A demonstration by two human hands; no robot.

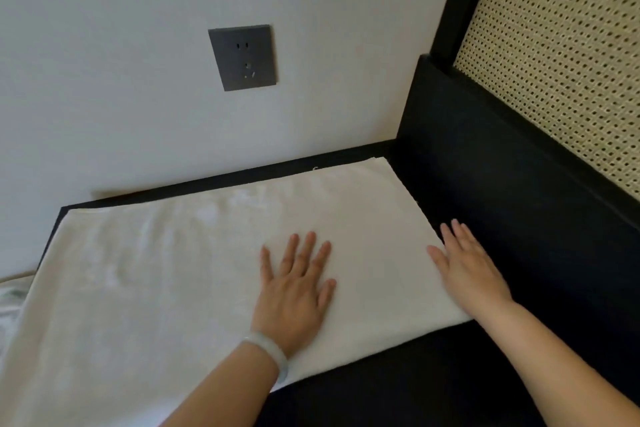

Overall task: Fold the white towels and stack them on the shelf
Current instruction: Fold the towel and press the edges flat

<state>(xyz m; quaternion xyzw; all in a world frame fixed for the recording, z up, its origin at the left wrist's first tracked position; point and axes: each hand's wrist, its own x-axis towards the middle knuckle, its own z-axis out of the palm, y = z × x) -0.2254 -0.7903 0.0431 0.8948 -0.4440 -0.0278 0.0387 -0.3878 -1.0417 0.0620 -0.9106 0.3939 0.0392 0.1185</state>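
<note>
At the far left edge a bit of crumpled pale fabric [10, 302] shows, too little of it to identify. Next to it begins the white towel [156, 270], spread flat in one layer on a black surface [433, 374] that is probably the shelf. Its long axis runs from lower left to upper right, along the wall. On that wall sits a dark socket plate [242, 57] with no lettering that can be read. A tiny mark on the towel's far hem is too small to make out, and no brand or label shows elsewhere.

The left hand [298, 291], with a pale bangle [270, 354] at the wrist, lies palm down on the towel right of its middle. Its grip is wide, fingers spread and straight, holding nothing. The right hand [467, 267] rests flat along the towel's right short edge, thumb on the cloth and fingers reaching onto the black surface. Its grip is likewise wide and empty.

Most of the towel lies to the left of both hands, so the left hand is the nearer one to the free length. A fold would likely bring that left end across toward the edge pinned at the right. Furthest right stands a woven cane panel [554, 62] in a black frame.
</note>
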